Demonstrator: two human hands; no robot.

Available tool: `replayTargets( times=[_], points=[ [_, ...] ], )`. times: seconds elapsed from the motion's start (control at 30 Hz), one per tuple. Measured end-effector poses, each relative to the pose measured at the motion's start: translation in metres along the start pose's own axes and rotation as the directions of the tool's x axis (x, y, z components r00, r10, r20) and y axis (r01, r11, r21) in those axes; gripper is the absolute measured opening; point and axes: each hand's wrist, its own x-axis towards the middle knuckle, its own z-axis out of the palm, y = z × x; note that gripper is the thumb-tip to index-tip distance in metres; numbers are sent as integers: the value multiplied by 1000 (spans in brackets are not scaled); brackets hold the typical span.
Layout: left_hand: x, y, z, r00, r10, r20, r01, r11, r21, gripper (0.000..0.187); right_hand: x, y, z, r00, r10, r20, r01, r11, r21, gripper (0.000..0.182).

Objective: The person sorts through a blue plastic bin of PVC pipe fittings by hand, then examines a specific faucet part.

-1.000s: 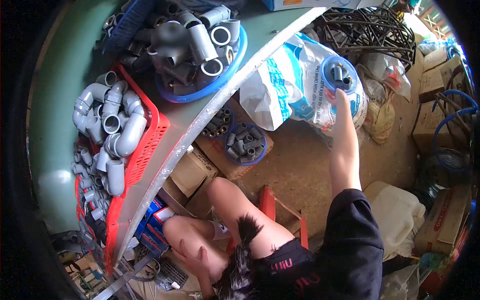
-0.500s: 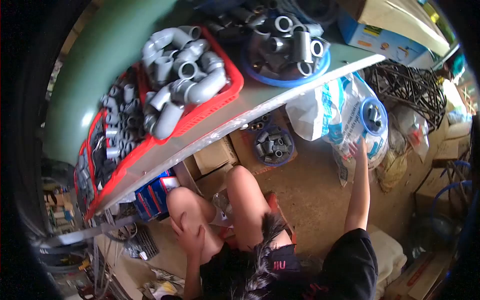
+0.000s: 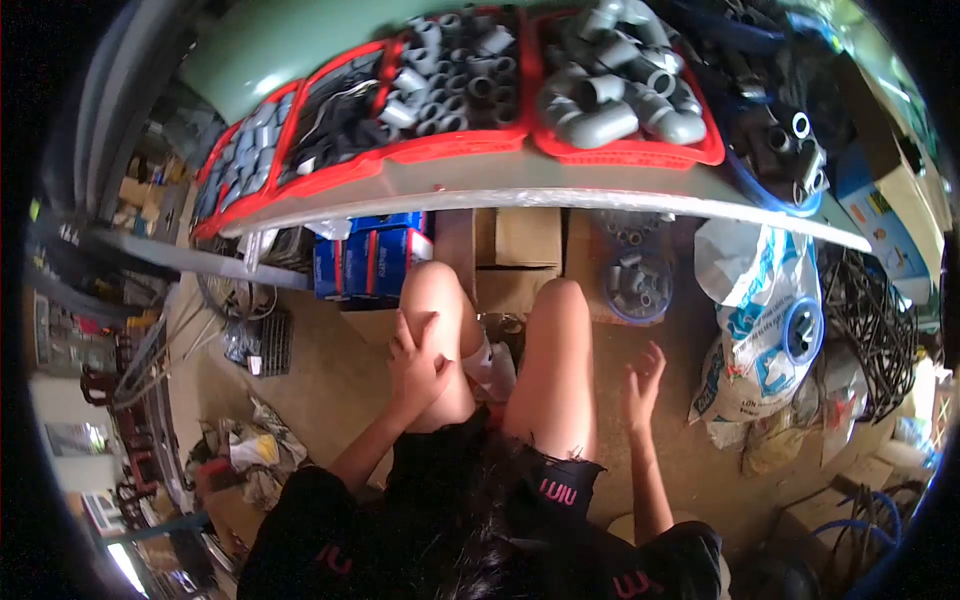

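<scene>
My left hand rests on my left knee, fingers spread, holding nothing. My right hand hangs in the air to the right of my other knee, its fingers apart and nothing in them. To its right stands a white printed sack with a small blue-rimmed bowl of fittings on it. Ahead, a red basket on the shelf holds large grey pipe elbows. Other red baskets to the left hold smaller grey fittings.
Under the shelf are blue boxes, an open cardboard box and a round tub of fittings. The shelf edge crosses above my knees. A blue basin of fittings and black metal rods are at the right.
My right hand has come back from beside the small bowl on the sack toward my knees. My left hand stays on the knee. The view has turned left.
</scene>
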Motion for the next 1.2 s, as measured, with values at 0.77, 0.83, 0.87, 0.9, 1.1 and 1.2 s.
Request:
replayTargets(
  times=[0.77, 0.83, 0.87, 0.9, 1.1, 1.2],
  points=[
    [227, -100, -151, 573, -277, -771, -260, 832, -491, 31, -104, -105, 102, 812, -386, 437, 561, 723, -404, 56],
    [212, -89, -161, 480, -411, -775, -576, 519, -632, 24, -114, -96, 103, 853, -340, 395, 477, 815, -330, 53],
    [204, -89, -153, 462, -522, -717, -678, 313, -665, 26, -118, -84, 104, 889, -278, 364, 387, 881, -273, 49],
    [178, -77, -159, 502, -621, -603, -671, 160, -724, 26, -121, -84, 106, 916, -213, 341, 295, 932, -211, 46],
    [52, -5, -150, 560, -657, -505, -590, 112, -800, 32, -131, -176, 129, 795, -93, 600, -57, 972, 227, 34],
    [16, 36, -146, 620, -420, -663, -682, 130, -720, 34, -126, -192, 146, 724, -204, 659, -3, 954, 299, 35]
  ],
)
